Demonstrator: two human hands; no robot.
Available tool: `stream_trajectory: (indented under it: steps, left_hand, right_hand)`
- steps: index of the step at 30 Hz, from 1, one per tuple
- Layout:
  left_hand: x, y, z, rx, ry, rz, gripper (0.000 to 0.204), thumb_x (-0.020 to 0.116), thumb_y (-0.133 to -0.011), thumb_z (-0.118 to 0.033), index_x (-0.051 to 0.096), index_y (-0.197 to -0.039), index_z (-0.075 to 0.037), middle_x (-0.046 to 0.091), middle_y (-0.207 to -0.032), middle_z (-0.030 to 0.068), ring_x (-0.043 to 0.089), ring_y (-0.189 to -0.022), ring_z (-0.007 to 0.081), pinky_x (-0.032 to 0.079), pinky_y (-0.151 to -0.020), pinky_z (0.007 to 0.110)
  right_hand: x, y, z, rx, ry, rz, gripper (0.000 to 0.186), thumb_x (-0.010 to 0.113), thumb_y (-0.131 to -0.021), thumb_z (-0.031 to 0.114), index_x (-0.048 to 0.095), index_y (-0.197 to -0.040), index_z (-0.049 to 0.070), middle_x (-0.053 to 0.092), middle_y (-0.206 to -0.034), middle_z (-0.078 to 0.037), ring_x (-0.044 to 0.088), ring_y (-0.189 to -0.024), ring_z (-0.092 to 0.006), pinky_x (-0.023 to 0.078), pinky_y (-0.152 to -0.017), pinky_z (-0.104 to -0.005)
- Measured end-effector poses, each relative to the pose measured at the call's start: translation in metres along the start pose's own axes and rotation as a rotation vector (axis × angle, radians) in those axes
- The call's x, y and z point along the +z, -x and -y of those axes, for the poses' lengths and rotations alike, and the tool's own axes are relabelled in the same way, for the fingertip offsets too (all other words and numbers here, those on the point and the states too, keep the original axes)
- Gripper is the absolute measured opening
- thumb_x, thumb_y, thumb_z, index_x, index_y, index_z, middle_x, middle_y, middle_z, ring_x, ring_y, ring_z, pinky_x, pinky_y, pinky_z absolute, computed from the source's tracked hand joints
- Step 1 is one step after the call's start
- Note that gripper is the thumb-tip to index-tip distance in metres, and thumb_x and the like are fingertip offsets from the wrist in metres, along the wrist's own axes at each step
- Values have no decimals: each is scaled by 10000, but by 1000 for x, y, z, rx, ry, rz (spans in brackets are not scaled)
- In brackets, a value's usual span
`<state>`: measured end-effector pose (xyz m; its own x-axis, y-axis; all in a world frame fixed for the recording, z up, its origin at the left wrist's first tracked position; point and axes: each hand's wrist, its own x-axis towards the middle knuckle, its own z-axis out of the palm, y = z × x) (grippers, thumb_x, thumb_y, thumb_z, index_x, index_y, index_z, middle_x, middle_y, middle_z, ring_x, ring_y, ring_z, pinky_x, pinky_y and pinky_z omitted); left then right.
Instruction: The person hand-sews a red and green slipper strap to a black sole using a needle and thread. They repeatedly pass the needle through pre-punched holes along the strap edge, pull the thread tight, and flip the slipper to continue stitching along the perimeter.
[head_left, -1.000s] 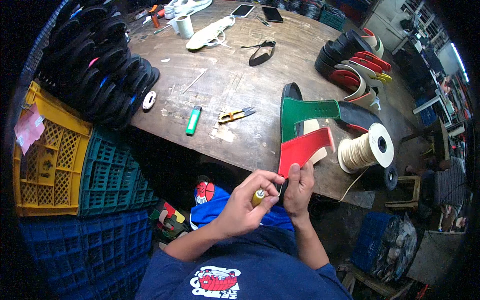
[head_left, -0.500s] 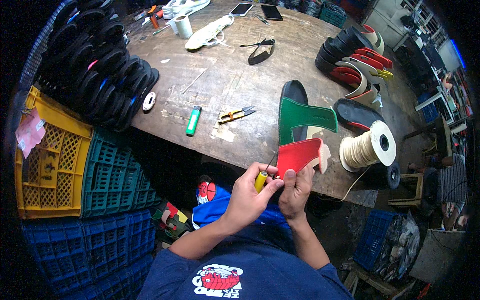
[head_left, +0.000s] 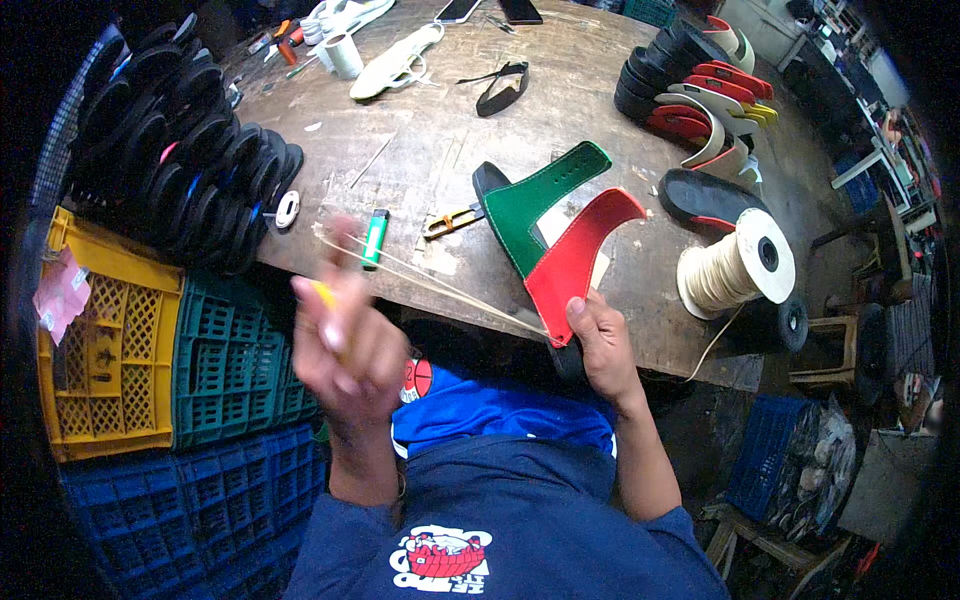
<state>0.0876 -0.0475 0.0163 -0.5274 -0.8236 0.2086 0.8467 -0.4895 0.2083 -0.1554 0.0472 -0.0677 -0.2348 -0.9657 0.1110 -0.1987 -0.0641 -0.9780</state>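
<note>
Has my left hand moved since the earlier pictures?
Yes: judged against the green lighter, the left hand has swung left and farther forward, away from the red strap.

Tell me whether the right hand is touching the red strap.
Touching. The head view shows it: the thumb of the right hand lies over the lower part of the red strap, with no gap between them.

Navy T-shirt: white block lettering around red graphic. Blue shorts, just beyond T-shirt hem: small lettering under basketball print. Green lighter, farther beyond T-shirt: pale label, illegible.
</note>
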Motion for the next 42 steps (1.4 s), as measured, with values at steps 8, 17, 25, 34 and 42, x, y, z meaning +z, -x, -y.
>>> stream_trajectory:
  steps: [8, 17, 25, 34, 42]
  left_hand:
    - [-22, 5, 82, -234, -1778, 6, 839, 820, -873, -232, 346, -1543, -56, 720, -1109, 199, 738, -982, 327, 575, -789, 406]
    - [-11, -7, 84, 36, -1861, 229, 131, 801, -808, -10, 710, -889, -58, 688, -974, 106, 715, -816, 255, 564, -735, 339]
    - [-63, -45, 101, 142, -1432, 368, 126, 796, -820, -10, 692, -882, -42, 693, -1256, 167, 702, -1085, 257, 544, -933, 373]
    - [-76, -47, 108, 145, -1412, 361, 104, 795, -832, -32, 700, -873, -42, 730, -1168, 178, 709, -1091, 273, 547, -953, 385]
    - [-79, -49, 111, 169, -1401, 352, 106, 802, -833, -38, 703, -869, -38, 742, -1112, 170, 720, -1053, 272, 558, -930, 376]
  right_hand:
    - [-3, 6, 1, 164, -257, -38, 426, 460, -1101, 293, 667, -894, -17, 607, -917, -65, 542, -873, -143, 433, -833, -317]
    - [-4, 6, -1, 131, -234, -68, 439, 450, -1110, 311, 655, -881, -2, 623, -865, -12, 526, -810, -83, 448, -761, -288]
    - [-11, 10, -5, 155, -390, -108, 366, 475, -1094, 270, 666, -954, -10, 651, -961, -22, 551, -878, -75, 456, -829, -270]
    - [-46, -2, -2, 292, -187, 77, 197, 629, -975, 101, 690, -1127, -8, 704, -1039, -56, 643, -928, -146, 509, -871, -306]
    - [-17, -24, -5, 249, 284, -135, 234, 749, -844, 147, 713, -996, -27, 746, -955, -205, 743, -882, -234, 550, -726, -400]
